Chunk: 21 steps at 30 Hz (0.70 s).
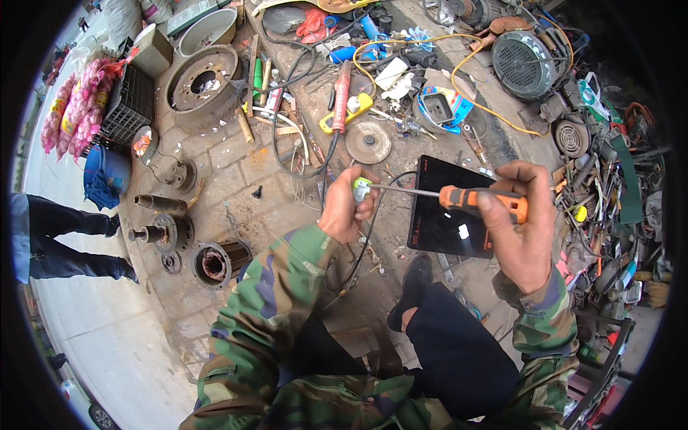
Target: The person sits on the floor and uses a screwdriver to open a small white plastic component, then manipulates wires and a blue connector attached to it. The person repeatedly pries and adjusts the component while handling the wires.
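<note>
Near the middle, my left hand [342, 208] grips a small white-and-green plug [362, 188] with a dark cord. An orange-and-black screwdriver [462, 198] lies across my right hand [522, 222], held by curled fingers and thumb, its metal shaft reaching left to the plug; the tip's exact contact is too small to tell. A black flat glass-topped appliance [437, 229] rests on the ground just beyond and below my hands. A round metal disc [368, 136] lies above them, beside a yellow power strip [365, 107].
Motor housings [228, 251], flanged metal parts [163, 229] and a rusty rim [175, 93] lie left. Pink bagged goods [79, 107] and a crate [129, 100] stand behind. Someone's legs [72, 258] are at far left. Tools and scrap [588, 179] pile up right, near a round grille [519, 61].
</note>
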Each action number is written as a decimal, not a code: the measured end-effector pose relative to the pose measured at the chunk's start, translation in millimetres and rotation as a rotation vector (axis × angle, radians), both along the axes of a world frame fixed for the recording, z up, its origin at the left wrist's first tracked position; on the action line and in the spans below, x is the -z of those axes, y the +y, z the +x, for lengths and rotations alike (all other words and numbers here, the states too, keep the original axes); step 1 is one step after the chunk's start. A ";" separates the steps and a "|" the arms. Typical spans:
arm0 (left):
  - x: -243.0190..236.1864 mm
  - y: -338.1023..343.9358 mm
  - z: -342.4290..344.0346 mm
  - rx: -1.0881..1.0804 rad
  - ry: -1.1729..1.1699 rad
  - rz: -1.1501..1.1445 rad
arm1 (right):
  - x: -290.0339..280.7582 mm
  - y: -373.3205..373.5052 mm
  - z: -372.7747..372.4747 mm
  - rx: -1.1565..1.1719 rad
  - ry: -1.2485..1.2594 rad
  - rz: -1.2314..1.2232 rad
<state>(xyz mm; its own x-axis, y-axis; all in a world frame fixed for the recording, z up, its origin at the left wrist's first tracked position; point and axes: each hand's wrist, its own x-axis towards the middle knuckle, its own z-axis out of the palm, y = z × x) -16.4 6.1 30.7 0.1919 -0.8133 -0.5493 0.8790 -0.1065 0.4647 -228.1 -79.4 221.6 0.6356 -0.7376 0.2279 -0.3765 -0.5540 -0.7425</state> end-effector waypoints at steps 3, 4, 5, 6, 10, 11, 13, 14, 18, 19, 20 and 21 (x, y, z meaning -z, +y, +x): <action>2.1 8.2 4.1 0.058 0.075 -0.040 | -7.6 2.5 14.3 -0.127 -0.029 -0.111; 2.9 12.0 2.9 0.086 0.106 -0.027 | -10.3 2.7 18.4 -0.149 -0.026 -0.138; 3.5 15.6 2.2 0.075 0.117 -0.012 | -14.8 2.5 20.4 -0.120 0.072 -0.146; 3.9 18.5 1.2 0.065 0.130 0.002 | -21.6 4.9 19.0 -0.055 0.204 -0.037; 3.6 33.2 0.1 0.092 0.169 -0.008 | -32.7 13.7 19.4 -0.064 0.322 -0.026; 3.1 35.3 -2.9 0.125 0.174 0.017 | -34.0 16.4 19.6 -0.131 0.301 -0.062; 2.5 40.1 -2.0 0.121 0.232 -0.003 | -35.4 19.7 21.2 -0.224 0.192 -0.021; 2.2 41.4 -0.8 0.120 0.264 -0.010 | -35.2 20.3 22.2 -0.275 0.158 -0.004; 2.4 52.3 4.9 0.147 0.311 -0.040 | -36.2 21.0 20.7 0.044 0.425 0.046; 2.4 54.5 4.9 0.160 0.299 -0.021 | -35.1 21.6 19.3 0.036 0.431 0.022; 2.3 57.2 4.6 0.162 0.290 -0.023 | -34.6 22.7 17.4 -0.023 0.387 -0.009; 2.2 59.2 4.7 0.167 0.282 -0.014 | -33.1 23.8 15.8 -0.061 0.353 -0.029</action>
<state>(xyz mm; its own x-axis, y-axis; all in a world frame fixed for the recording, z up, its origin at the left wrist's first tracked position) -11.8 65.4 28.5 -0.1033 -0.8287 -0.5501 0.9442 -0.2556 0.2077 -212.2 -55.6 254.7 0.7219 -0.6919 0.0071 -0.5722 -0.6027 -0.5562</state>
